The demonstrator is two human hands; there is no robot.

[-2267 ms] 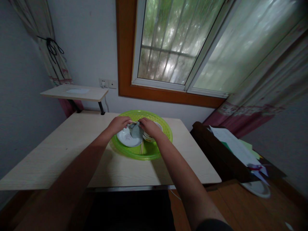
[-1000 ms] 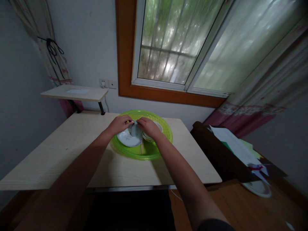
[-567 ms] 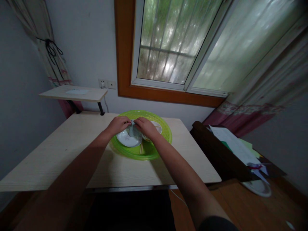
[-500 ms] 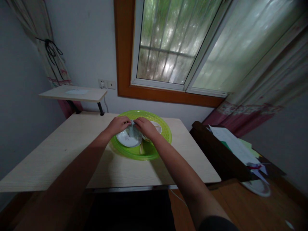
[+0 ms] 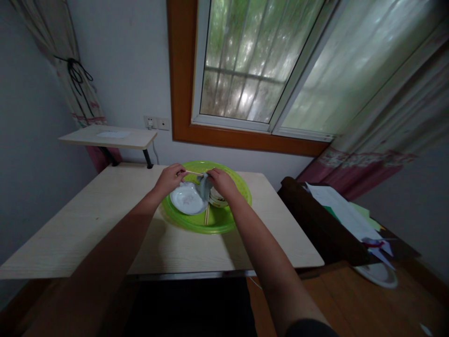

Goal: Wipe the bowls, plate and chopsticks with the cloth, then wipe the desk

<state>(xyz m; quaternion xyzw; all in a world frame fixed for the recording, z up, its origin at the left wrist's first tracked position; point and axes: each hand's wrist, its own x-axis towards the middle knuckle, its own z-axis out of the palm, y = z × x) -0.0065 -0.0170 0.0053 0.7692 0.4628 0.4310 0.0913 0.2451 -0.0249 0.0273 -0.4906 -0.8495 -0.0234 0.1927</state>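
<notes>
My left hand (image 5: pixel 170 179) pinches one end of a thin light-coloured stick (image 5: pixel 193 173), probably a chopstick. My right hand (image 5: pixel 221 181) is closed on a grey-green cloth (image 5: pixel 205 186), which wraps the stick's other end and hangs down. Below the hands, a white plate (image 5: pixel 188 198) rests on the left part of a round green tray (image 5: pixel 220 226). Beside it on the right stands a bowl (image 5: pixel 216 200), partly hidden by my right hand. Chopsticks (image 5: pixel 206 215) lie on the tray between plate and bowl, pointing toward me.
The tray stands on a pale wooden table (image 5: pixel 168 252). A small raised shelf (image 5: pixel 129 138) is at the back left, under a wall socket (image 5: pixel 156 123). To the right is a dark piece of furniture with papers (image 5: pixel 336 210) on it.
My hands have moved apart, with the right hand and cloth shifting right. The stick now shows between them, and more of the plate is uncovered.
</notes>
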